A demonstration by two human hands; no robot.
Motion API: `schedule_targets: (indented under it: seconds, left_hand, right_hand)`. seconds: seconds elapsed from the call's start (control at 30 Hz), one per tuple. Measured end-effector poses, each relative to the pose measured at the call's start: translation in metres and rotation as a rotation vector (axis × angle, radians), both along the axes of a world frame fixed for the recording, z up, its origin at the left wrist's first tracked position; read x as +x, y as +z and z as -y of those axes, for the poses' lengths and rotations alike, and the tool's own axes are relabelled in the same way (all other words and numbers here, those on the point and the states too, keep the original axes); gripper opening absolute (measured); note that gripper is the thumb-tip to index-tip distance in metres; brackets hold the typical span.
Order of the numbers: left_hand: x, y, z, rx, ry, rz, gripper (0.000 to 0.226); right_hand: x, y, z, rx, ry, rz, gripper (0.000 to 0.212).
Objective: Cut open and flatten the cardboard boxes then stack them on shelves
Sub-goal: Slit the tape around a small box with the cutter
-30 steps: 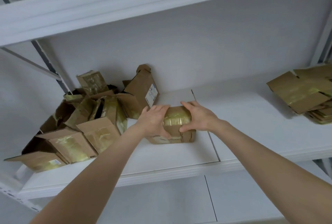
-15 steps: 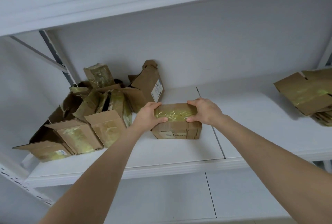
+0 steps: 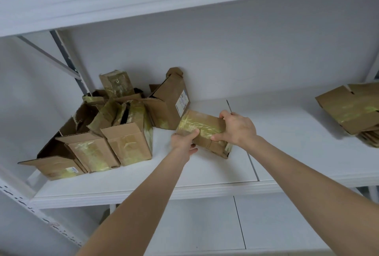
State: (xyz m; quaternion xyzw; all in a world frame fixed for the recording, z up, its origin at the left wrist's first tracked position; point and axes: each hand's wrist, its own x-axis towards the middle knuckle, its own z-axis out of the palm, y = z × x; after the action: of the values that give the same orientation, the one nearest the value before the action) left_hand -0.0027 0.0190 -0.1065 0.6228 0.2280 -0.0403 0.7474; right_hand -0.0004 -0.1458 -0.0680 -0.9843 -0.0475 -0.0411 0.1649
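Cardboard box is lying tilted over the shelf. Your left hand and right hand are gripping it, fingers curled.

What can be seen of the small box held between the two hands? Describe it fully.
The small box is brown corrugated cardboard, closed, with shiny yellowish tape across its top. It is tilted over the white shelf, right of the heap of opened boxes. The left hand grips its left end, thumb on top; the right hand grips its right end.
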Motion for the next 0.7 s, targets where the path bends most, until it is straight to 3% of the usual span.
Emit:
schedule_targets:
  seconds: [0.13, 0.4, 0.6, 0.7]
  left_hand:
    - [0.01, 0.003, 0.009, 0.081, 0.056, 0.031, 0.073]
    - [0.018, 0.001, 0.015, 0.165, 0.066, -0.003, 0.069]
    - [0.018, 0.001, 0.016, 0.224, 0.048, 0.019, 0.083]
    - [0.014, 0.007, 0.02, 0.094, 0.025, 0.005, 0.082]
  right_hand:
    - [0.001, 0.002, 0.008, -0.088, 0.031, 0.014, 0.063]
    - [-0.008, 0.01, 0.004, -0.442, 0.164, 0.137, 0.043]
    - [-0.009, 0.007, 0.007, -0.49, 0.176, 0.16, 0.042]
    - [-0.011, 0.002, 0.01, -0.431, 0.147, 0.159, 0.044]
